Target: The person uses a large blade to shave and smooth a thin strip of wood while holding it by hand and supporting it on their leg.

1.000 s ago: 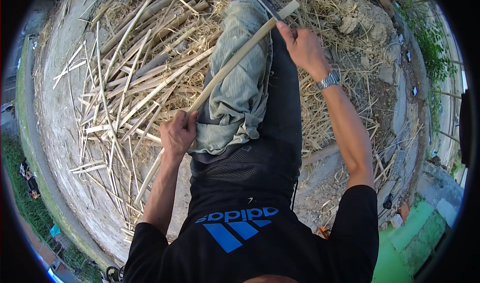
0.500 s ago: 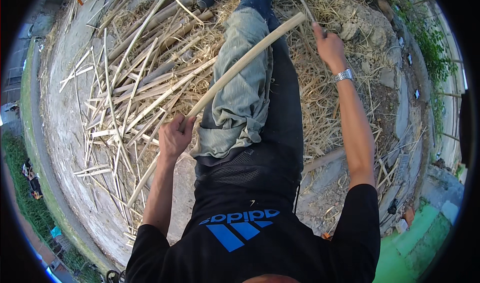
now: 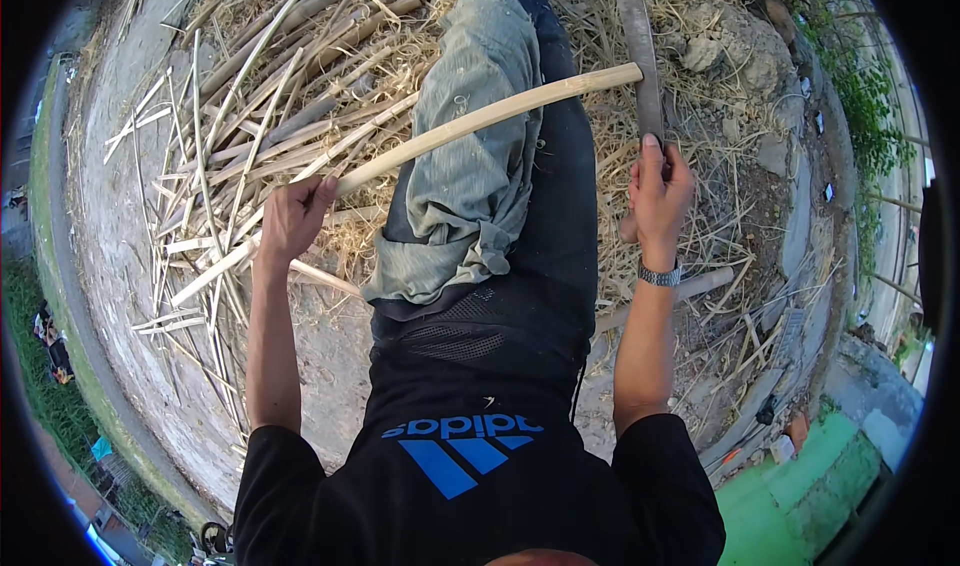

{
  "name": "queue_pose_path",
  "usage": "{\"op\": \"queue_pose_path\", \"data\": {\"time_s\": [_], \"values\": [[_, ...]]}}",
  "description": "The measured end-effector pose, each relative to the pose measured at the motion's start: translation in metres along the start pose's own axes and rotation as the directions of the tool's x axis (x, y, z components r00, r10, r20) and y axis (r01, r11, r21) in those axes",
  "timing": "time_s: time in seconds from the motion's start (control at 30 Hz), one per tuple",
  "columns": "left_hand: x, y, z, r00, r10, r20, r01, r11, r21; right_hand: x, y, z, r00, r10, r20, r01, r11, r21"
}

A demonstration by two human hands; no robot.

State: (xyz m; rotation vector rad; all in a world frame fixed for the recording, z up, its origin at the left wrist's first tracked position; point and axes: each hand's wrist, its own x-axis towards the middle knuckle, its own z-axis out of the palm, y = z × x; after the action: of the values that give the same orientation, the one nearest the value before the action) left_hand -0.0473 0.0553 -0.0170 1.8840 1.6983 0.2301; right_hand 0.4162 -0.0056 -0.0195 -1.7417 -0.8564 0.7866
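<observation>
My left hand (image 3: 290, 216) is closed round a long, pale bamboo strip (image 3: 475, 116). The strip slants up across the grey-green cloth (image 3: 465, 156) draped over my leg, and its far end reaches the edge of the blade on the right. In my right hand (image 3: 660, 201), with a metal watch at the wrist, is a long machete (image 3: 640, 51). Its broad dark blade points away from me, and the thumb lies along the base of the blade. Part of the handle is hidden by the fingers; its rounded end shows below them.
A heap of split bamboo strips (image 3: 235, 171) and thicker poles (image 3: 290, 26) covers the ground at left. Curly shavings (image 3: 600, 166) lie around my legs. Rubble (image 3: 705, 56) sits at the far right, and a bamboo piece (image 3: 705, 284) lies beside my right wrist.
My left hand has shifted left and away from me with the strip, which now lies flatter. My right hand has come nearer to me, and the machete now shows its broad side.
</observation>
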Motion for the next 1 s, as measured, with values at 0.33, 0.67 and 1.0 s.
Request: {"op": "queue_pose_path", "data": {"time_s": [0.33,0.67,1.0], "values": [[0.016,0.018,0.016,0.970,0.148,-0.193,-0.137,0.988,0.069,-0.002,0.003,-0.008,0.981,-0.114,-0.159,0.131,0.986,0.100],[0.024,0.000,0.024,0.931,0.252,-0.264,-0.228,0.966,0.117,0.021,0.022,0.016,0.993,-0.082,-0.082,0.059,0.966,-0.250],[0.034,0.001,0.028,0.954,0.226,-0.199,-0.211,0.973,0.096,0.026,0.024,0.022,0.965,-0.258,-0.051,0.224,0.908,-0.355]]}}
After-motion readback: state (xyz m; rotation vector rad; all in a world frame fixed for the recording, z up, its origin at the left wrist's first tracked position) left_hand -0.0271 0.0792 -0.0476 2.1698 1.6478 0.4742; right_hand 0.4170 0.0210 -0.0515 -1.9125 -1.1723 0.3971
